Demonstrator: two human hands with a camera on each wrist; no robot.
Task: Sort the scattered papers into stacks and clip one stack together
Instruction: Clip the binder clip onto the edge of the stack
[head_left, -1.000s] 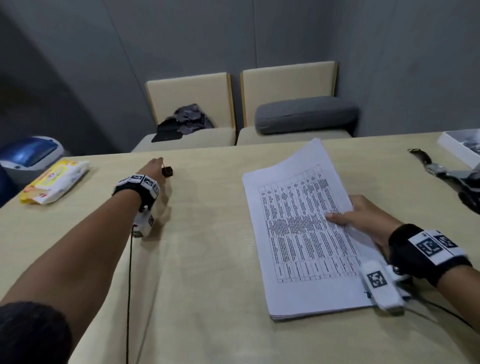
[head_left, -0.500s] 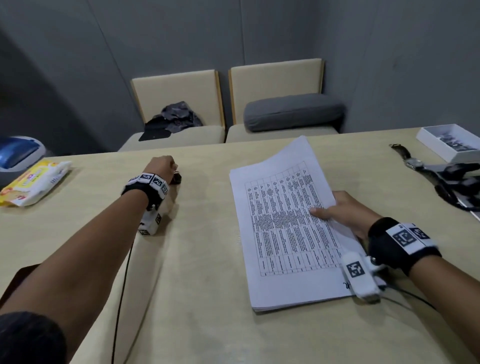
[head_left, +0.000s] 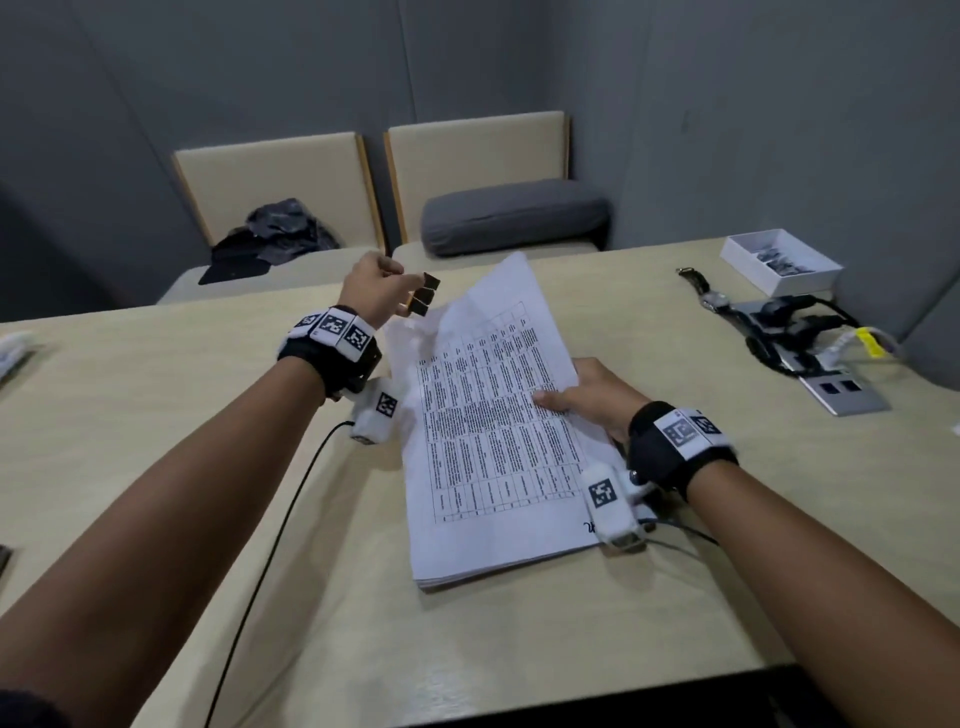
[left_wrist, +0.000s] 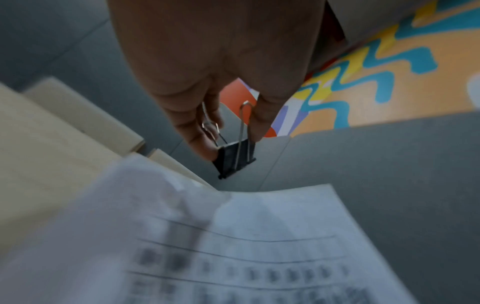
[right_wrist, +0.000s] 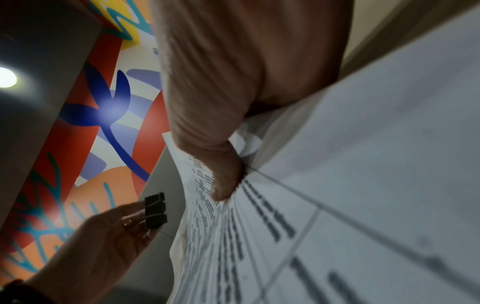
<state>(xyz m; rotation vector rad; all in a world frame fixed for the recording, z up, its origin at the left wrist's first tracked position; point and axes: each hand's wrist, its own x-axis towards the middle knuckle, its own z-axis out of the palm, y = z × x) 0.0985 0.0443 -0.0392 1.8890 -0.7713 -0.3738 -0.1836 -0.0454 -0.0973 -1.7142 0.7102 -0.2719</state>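
Note:
A stack of printed papers (head_left: 493, 431) lies on the beige table (head_left: 156, 441), its far end lifted a little. My right hand (head_left: 566, 400) grips the stack's right edge, thumb on top and fingers underneath; the right wrist view shows the thumb (right_wrist: 223, 185) pressing on the sheets (right_wrist: 363, 185). My left hand (head_left: 405, 299) holds a black binder clip (head_left: 423, 296) in the air just above the stack's far left corner. In the left wrist view the fingertips (left_wrist: 205, 148) pinch the clip's wire handles, with the clip (left_wrist: 235, 158) above the paper (left_wrist: 233, 246). The clip (right_wrist: 155, 209) does not touch the paper.
A white box (head_left: 779, 262) with dark clips sits at the table's far right, beside a wristwatch (head_left: 701, 291) and black cables on a socket plate (head_left: 810, 348). Two chairs stand behind the table, one with a grey cushion (head_left: 514, 215), one with dark cloth (head_left: 275, 239).
My left hand has picked the binder clip up off the table and carried it up and right, over the stack's far left corner. The right hand stays on the stack's right edge.

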